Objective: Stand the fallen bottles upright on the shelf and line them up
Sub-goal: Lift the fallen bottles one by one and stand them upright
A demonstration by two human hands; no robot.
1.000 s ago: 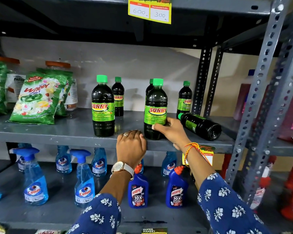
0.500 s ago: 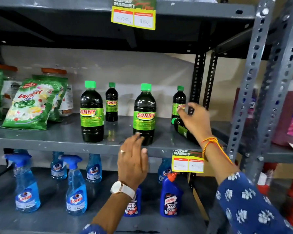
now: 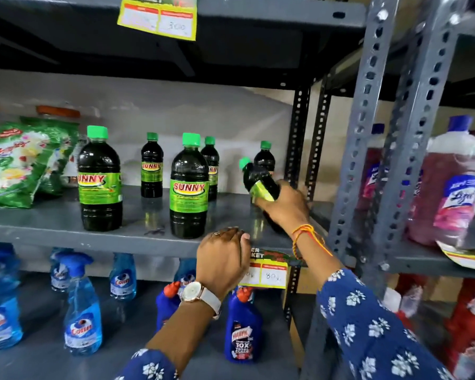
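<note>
Right hand (image 3: 284, 208) now tips up the fallen Sunny bottle (image 3: 254, 178), fingers round its middle; likely heavy, slippery; left hand (image 3: 221, 260) curled, empty.

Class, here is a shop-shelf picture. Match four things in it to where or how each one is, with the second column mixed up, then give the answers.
Things
1. tilted Sunny bottle
2. left hand
3. blue spray bottle
4. green detergent packet

Place or state
A. at the left end of the middle shelf
B. rests on the middle shelf's front edge
C. gripped by the right hand, cap pointing up and left
D. stands on the lower shelf

Pairs: 1-C, 2-B, 3-D, 4-A
</note>
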